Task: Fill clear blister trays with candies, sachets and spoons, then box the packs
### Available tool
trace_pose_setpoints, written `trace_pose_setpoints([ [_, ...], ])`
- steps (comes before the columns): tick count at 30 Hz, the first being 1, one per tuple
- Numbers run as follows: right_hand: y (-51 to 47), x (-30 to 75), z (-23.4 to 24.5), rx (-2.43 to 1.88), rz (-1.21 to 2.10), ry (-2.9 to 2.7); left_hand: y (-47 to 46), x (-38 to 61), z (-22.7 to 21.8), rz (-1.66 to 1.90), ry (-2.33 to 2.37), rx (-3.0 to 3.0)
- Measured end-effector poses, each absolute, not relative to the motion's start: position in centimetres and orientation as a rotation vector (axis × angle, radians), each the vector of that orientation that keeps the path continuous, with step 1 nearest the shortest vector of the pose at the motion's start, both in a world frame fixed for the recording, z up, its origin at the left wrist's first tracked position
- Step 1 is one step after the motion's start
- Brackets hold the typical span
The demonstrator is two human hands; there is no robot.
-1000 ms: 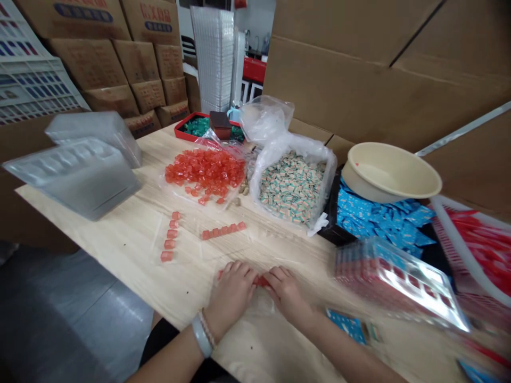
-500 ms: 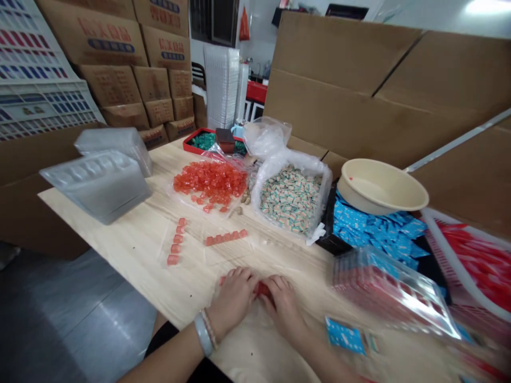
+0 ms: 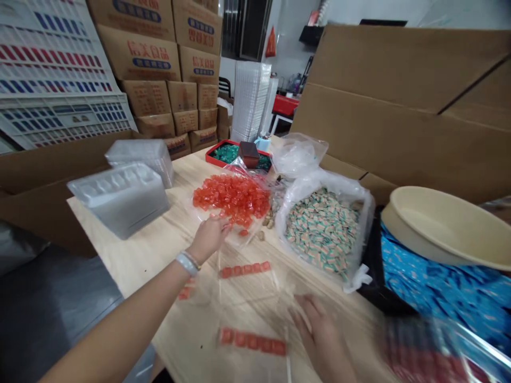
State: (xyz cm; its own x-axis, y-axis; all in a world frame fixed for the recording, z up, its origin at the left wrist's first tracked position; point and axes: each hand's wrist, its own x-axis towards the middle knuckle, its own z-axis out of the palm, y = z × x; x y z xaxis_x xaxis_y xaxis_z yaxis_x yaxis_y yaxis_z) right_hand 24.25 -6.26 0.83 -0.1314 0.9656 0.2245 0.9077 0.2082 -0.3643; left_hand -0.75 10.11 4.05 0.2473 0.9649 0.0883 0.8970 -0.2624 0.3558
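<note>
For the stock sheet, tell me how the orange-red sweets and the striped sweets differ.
The orange-red sweets are translucent cubes; the striped sweets show cream and teal wrappers. The orange-red sweets lie in a low heap on flattened clear plastic; the striped sweets fill a clear bag with raised sides. The left hand is at the orange-red heap, not the striped sweets. Both are loose small pieces on the wooden table.

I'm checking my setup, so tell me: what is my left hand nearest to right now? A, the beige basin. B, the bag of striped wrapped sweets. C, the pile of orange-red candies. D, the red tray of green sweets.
C. Your left hand reaches to the near edge of the pile of orange-red candies, with the other options farther away.
</note>
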Motion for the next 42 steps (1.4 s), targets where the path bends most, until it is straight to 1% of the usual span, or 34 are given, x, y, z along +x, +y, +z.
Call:
trace_pose_setpoints([
  [4,3.3,18.7,2.6,-1.634,0.304,-2.179,12.0,1.3,2.1,0.413,1.898,2.232],
  [8,10.3,14.9,1.2,-1.750,0.318,-2.215,11.7,1.1,1.2,0.439,1.866,2.253],
  [11,11.4,14.9,0.0,-1.712,0.411,-2.196,11.3,0.1,1.2,0.553,1.755,2.251],
  [13,11.2,15.5,-0.3,-1.686,0.484,-2.150,11.2,0.0,1.4,0.744,1.649,2.135],
  [15,10.8,16.0,-0.3,-1.612,0.705,-1.934,11.1,0.5,1.4,0.977,1.532,1.845],
  [17,10.4,15.9,-0.1,-1.498,0.944,-1.659,11.0,1.4,1.2,1.117,1.398,1.460],
  [19,10.2,15.6,0.1,-1.404,1.098,-1.470,10.8,2.3,1.0,1.145,1.279,1.180],
  [23,10.0,14.9,0.3,-1.321,1.218,-1.299,10.5,3.4,1.0,1.110,1.155,1.003],
  [29,10.1,15.0,0.7,-1.242,1.306,-1.122,10.2,3.3,1.9,1.017,1.006,0.924],
  [33,9.8,15.5,0.8,-1.237,1.317,-1.083,10.4,3.5,1.5,1.024,1.056,0.950],
  [38,9.7,16.5,0.6,-1.305,1.215,-1.061,11.1,3.8,1.0,1.202,1.218,1.044],
  [42,9.2,16.8,0.4,-1.344,1.086,-1.079,10.7,4.8,1.6,1.259,1.224,1.098],
])
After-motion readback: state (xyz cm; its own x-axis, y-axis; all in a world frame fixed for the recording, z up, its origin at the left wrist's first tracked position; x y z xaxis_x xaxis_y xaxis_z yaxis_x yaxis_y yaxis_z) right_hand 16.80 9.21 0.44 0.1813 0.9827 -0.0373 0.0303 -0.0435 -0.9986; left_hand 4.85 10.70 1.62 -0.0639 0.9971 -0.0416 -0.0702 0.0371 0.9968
